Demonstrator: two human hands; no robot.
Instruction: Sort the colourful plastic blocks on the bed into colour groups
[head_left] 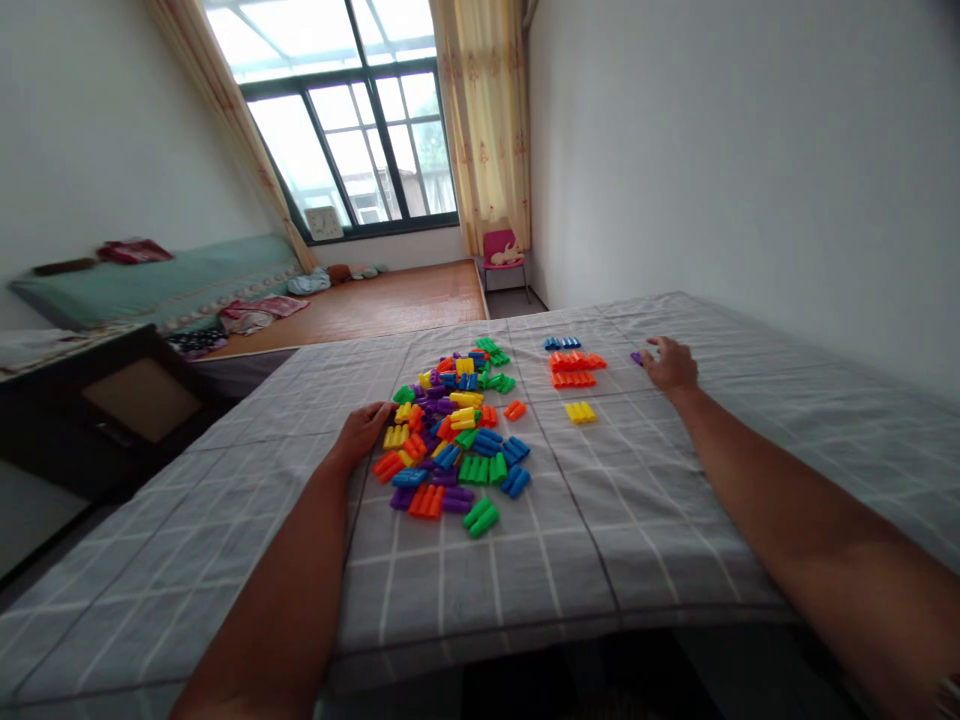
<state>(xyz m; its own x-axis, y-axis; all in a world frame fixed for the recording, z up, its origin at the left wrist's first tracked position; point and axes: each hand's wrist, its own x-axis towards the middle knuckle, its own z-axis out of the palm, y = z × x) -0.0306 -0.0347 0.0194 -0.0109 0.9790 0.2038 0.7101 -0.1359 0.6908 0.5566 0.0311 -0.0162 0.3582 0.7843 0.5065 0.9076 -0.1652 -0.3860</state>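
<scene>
Purple piece [636, 357], lying on the cloth [645, 480] at the right hand's [670, 362] fingertips, on the palm's left; thumb and forefinger apart. Long axis too small to resolve.

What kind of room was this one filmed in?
Probably a bedroom in a home: a low bed-like platform lies below the window, floral curtains hang beside it, and a soft toy sits on a small pink chair.
</scene>
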